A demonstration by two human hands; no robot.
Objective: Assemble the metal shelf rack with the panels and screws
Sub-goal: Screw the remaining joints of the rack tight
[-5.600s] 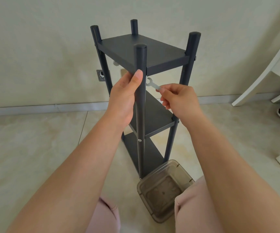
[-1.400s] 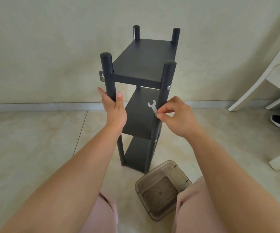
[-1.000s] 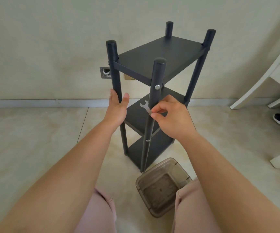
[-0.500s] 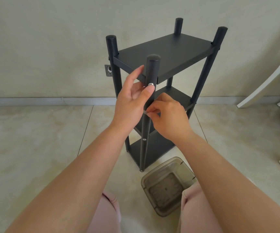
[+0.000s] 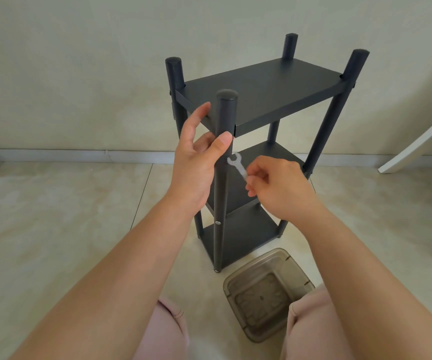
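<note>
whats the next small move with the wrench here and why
Probably raise the wrench to the top-shelf joint on the near post. The right hand pinches it with its open end just below that joint, while the left hand holds the post.

The tiled floor (image 5: 54, 229) carries the dark shelf rack (image 5: 261, 100) upright, with a clear plastic container (image 5: 267, 294) below the hands.
</note>
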